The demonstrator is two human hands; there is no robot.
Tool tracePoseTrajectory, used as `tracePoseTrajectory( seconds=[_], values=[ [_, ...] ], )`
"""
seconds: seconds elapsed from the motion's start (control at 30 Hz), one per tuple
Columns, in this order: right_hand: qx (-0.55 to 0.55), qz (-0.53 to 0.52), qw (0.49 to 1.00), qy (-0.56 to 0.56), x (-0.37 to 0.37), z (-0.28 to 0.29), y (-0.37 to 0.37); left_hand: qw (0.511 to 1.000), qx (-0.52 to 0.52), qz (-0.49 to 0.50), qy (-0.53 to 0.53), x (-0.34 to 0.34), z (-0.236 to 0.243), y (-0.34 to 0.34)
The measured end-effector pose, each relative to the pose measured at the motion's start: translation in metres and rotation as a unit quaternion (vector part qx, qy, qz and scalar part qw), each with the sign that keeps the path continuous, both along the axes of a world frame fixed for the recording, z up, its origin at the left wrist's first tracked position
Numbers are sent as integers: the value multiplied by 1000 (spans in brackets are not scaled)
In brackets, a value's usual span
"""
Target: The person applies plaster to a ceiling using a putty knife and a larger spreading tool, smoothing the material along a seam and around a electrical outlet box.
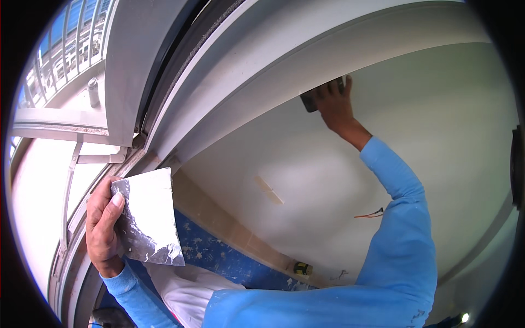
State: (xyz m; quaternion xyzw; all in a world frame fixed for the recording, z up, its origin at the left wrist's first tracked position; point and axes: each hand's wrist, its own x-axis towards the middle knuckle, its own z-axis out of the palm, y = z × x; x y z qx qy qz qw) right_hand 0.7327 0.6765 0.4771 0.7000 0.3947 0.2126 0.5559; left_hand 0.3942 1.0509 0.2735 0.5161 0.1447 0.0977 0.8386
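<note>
My left hand [104,221] is closed on the edge of a flat metal plate [133,232], its thumb lying over the top face. White putty [149,194] coats much of that plate, with smears toward its lower corner. Higher up, my right hand [336,109] reaches out and holds a dark, flat-edged tool [308,102] against the white wall [328,169], right beside the pale window frame [235,104]. Fingers cover most of this tool, so its exact kind cannot be made out.
At the left a window sash [128,60] stands swung outward, with a metal stay [71,186] below it and railings [71,44] beyond. Thin wires [369,215] poke from the wall. A small dark can-like object [302,268] sits near the white-flecked blue floor covering [213,249].
</note>
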Motion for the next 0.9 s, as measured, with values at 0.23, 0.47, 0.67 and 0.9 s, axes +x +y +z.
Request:
tracePoseTrajectory(
  seconds=[0.23,0.47,0.67,0.9],
  values=[
    [17,137,989,-48,38,66,1,1000,-6,15,-6,6,4,-6],
    [40,132,989,-56,57,66,-15,1000,0,18,3,1,4,-5],
    [114,106,985,-69,49,55,3,996,25,85,13,-2,-1,-5],
    [66,12,996,-64,12,60,0,993,2,109,47,-14,-15,-3]
  ],
)
